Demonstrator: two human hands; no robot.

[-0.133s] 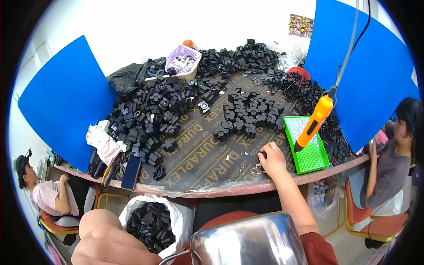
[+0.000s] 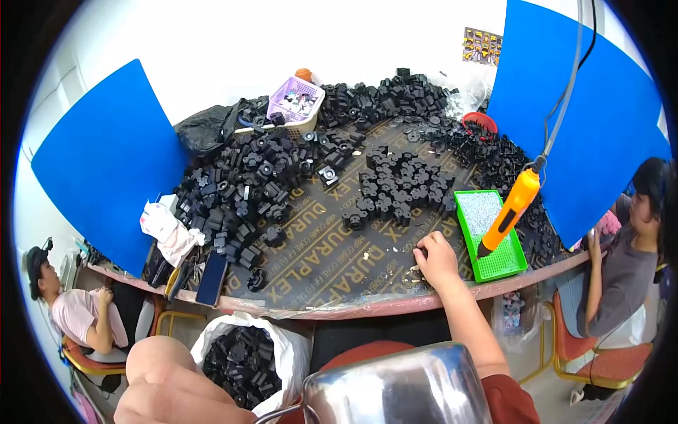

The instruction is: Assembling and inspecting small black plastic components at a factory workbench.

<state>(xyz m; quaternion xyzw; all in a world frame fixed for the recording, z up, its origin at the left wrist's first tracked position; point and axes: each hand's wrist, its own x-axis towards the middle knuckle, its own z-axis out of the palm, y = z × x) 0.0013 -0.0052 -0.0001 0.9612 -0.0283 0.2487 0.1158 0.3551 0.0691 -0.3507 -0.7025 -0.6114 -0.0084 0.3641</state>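
My right hand (image 2: pixel 436 258) rests on the brown printed mat (image 2: pixel 332 268) near the table's front edge, fingers bent down onto some small parts; what it grips, if anything, is too small to tell. Just behind it lies a cluster of black plastic parts (image 2: pixel 399 185). To its right is a green tray (image 2: pixel 466 234) of small screws, with an orange electric screwdriver (image 2: pixel 510 212) hanging over it on a cable. My left hand is out of sight. A shiny metal bowl (image 2: pixel 395 389) sits at my lap.
A bigger heap of black parts (image 2: pixel 244 177) covers the left of the table. A purple basket (image 2: pixel 295 99) stands at the back. A dark phone (image 2: pixel 212 278) and white cloth (image 2: pixel 166 230) lie front left. A white bag of parts (image 2: pixel 244 360) stands below. Blue boards (image 2: pixel 106 169) flank the table, and a person (image 2: pixel 628 261) sits at either side.
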